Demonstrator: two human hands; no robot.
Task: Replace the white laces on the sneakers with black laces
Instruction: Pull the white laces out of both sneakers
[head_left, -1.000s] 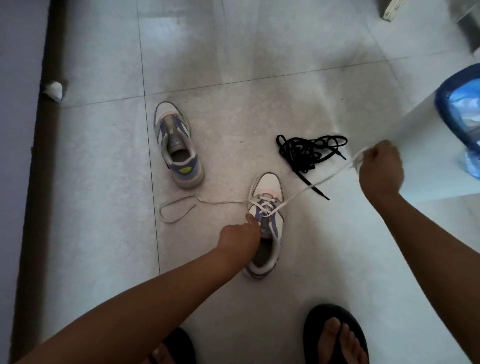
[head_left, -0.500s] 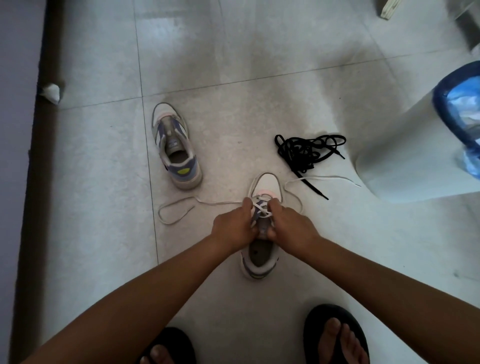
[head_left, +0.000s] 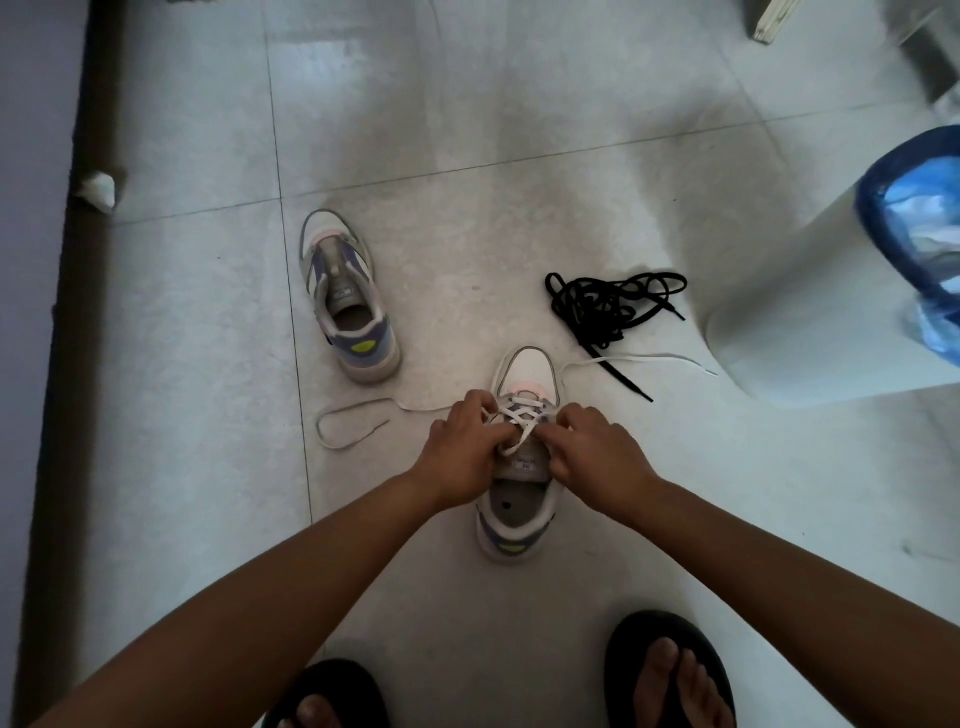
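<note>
Both hands' fingers (head_left: 480, 410) pinch the white lace (head_left: 519, 415) on the near sneaker (head_left: 519, 525).

Open floor (head_left: 467, 130) lies beyond the near shoe (head_left: 519, 519). The black laces (head_left: 608, 306) and a bin (head_left: 810, 312) crowd its right; the other shoe (head_left: 345, 301) stands left.

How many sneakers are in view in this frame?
2. One unlaced sneaker sits on the floor upper left; the other sneaker, centre, is partly covered by the left hand and right hand working its white lace.
</note>
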